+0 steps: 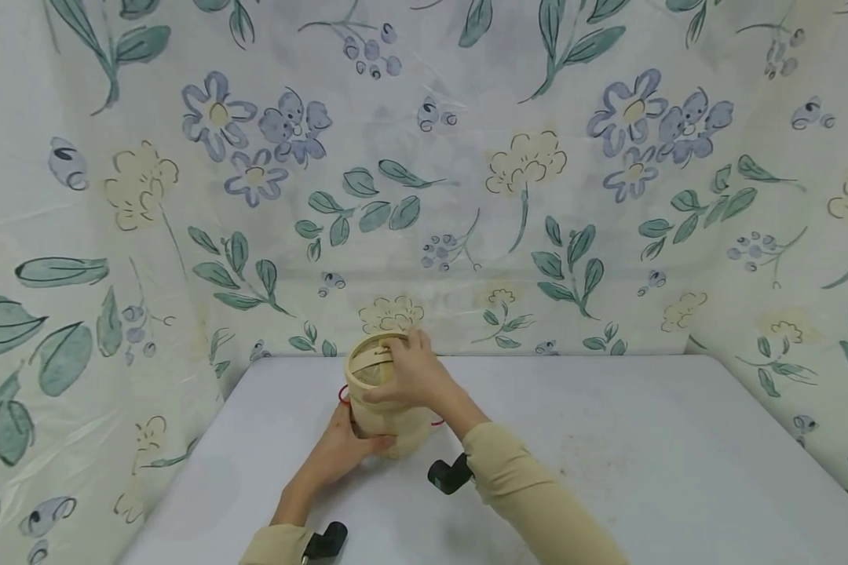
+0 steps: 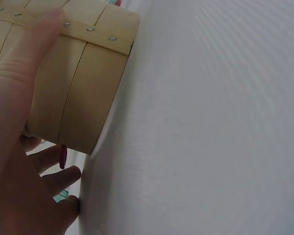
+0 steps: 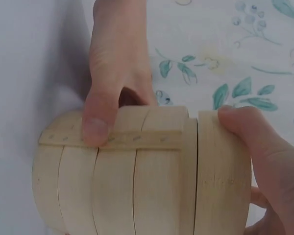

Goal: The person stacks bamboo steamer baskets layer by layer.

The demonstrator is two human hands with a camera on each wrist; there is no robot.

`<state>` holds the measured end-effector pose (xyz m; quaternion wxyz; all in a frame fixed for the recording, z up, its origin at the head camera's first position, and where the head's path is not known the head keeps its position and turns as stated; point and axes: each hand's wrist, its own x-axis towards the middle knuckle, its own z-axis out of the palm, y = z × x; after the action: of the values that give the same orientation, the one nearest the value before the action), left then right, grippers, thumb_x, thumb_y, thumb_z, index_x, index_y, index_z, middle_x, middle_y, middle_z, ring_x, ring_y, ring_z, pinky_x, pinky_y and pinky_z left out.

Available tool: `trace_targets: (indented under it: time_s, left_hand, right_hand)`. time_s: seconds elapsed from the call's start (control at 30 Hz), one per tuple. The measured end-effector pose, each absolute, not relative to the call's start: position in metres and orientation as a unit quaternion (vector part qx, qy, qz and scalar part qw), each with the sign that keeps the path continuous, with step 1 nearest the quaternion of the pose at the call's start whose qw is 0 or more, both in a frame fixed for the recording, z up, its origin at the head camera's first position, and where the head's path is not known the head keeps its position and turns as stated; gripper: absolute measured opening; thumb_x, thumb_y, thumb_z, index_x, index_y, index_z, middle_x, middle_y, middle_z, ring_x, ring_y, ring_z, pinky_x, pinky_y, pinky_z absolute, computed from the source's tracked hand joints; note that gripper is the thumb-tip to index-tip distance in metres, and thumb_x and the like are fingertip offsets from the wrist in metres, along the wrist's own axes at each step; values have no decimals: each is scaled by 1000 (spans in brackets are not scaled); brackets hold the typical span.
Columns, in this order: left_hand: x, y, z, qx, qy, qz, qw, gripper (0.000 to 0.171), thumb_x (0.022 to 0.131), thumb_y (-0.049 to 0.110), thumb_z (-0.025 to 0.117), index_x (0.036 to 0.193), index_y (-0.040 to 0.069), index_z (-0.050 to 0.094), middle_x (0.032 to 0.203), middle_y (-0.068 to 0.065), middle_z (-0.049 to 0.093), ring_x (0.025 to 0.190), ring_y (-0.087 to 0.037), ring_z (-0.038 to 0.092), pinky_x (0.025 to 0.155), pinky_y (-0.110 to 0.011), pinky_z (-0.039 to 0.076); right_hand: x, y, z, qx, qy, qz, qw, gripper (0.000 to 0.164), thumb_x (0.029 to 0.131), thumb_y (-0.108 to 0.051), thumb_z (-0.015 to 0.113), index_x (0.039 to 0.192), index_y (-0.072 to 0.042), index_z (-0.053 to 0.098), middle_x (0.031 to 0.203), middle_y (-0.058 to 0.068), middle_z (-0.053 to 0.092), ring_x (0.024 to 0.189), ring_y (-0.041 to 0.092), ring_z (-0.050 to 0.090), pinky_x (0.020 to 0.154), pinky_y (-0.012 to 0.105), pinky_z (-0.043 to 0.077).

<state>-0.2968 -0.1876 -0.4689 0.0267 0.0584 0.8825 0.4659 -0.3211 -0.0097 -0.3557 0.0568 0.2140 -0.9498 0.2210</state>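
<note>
A small round bamboo basket [image 1: 393, 431] of pale wood strips is on the white table, tilted toward me. A stapled strip [image 3: 137, 139] runs up its side, and red cord [image 1: 342, 394] shows at both sides. My left hand [image 1: 339, 447] grips the basket low on its left, the thumb [image 2: 36, 46] lying across the stapled strip. At the top, my right hand [image 1: 420, 377] holds the bamboo lid [image 3: 224, 171] by its rim, thumb on the near side. A narrow step and dark seam show between lid and basket in the right wrist view.
The white table [image 1: 608, 455] extends on both sides, with faint brown specks at the right. A flower-patterned cloth [image 1: 424, 196] hangs behind and at the sides. Black wrist cameras [image 1: 449, 475] stick out near both sleeves.
</note>
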Motion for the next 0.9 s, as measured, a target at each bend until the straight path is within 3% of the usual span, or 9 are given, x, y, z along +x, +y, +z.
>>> trace_targets:
  time_s: [0.33, 0.73, 0.9]
  left_hand:
    - [-300, -188, -469, 90, 869, 486, 23, 116, 76, 48, 83, 154, 9, 6, 153, -18, 30, 141, -32, 34, 117, -55, 24]
    - [-299, -188, -470, 92, 872, 480, 20, 117, 77, 45, 83, 154, 5, 4, 152, -21, 29, 140, -34, 34, 117, -56, 26]
    - [-299, -188, -470, 88, 874, 477, 20, 112, 77, 46, 83, 151, 3, 11, 147, -22, 32, 138, -34, 37, 116, -55, 26]
  right_hand:
    - [-312, -23, -359, 194, -960, 190, 64, 89, 76, -58, 77, 145, -10, 47, 157, 31, 19, 145, 44, 24, 109, 53, 40]
    - [-306, -25, -362, 171, -963, 195, 75, 89, 76, -59, 77, 144, -9, 48, 157, 30, 23, 146, 44, 24, 112, 54, 37]
    - [-306, -25, -362, 161, -965, 189, 83, 89, 77, -61, 76, 143, -9, 49, 157, 29, 23, 145, 43, 25, 111, 54, 38]
